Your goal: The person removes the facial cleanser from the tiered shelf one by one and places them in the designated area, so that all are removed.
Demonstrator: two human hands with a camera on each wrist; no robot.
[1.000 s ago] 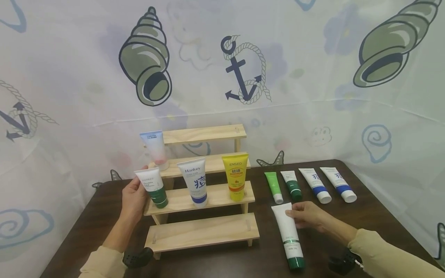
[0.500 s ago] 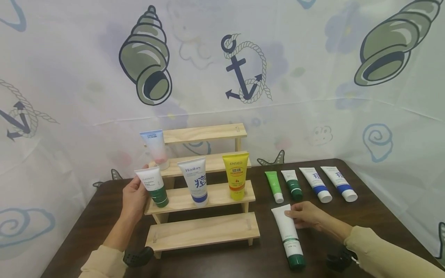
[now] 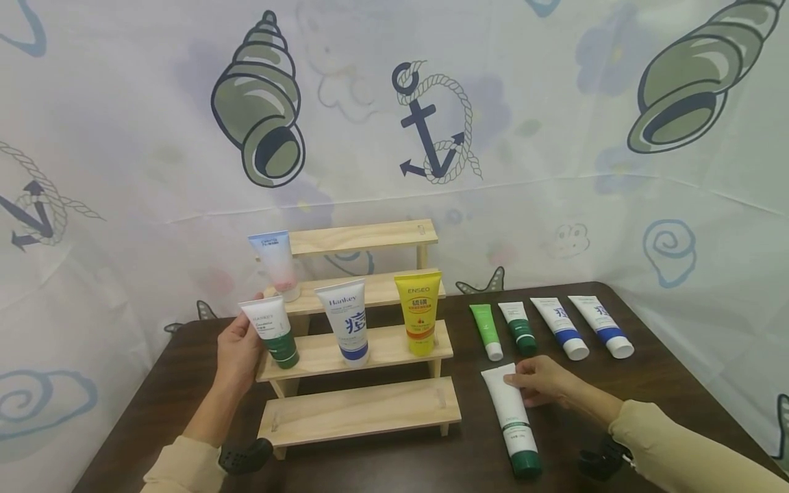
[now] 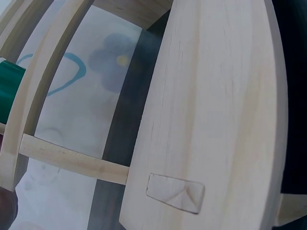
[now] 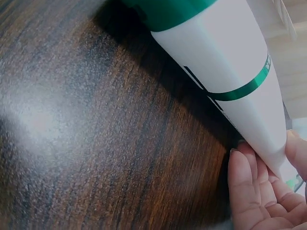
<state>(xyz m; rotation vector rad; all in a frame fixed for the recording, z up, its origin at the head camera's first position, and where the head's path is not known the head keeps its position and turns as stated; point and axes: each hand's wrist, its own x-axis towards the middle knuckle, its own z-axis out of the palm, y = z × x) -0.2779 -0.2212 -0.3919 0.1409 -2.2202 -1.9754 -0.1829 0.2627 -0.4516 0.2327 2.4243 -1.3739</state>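
My left hand (image 3: 239, 350) is at the left end of the wooden tiered rack (image 3: 364, 411), just behind a small white cosmetic tube with a green cap (image 3: 271, 332) on the second step. That tube hides part of the fingers and the thumb; I cannot tell whether they grip it or the rack. In the left wrist view, a bit of a green cap (image 4: 9, 91) shows beside the step. My right hand (image 3: 545, 383) pinches the flat end of a long white tube with a green cap (image 3: 511, 418), thumb on top, fingers beneath, low over the dark table.
Also on the second step stand a white-and-blue tube (image 3: 345, 322) and a yellow tube (image 3: 420, 311). A pale blue-pink tube (image 3: 277, 267) is one step higher. On the table (image 3: 622, 411) at right lie a green tube (image 3: 487, 332) and several white ones (image 3: 559, 327).
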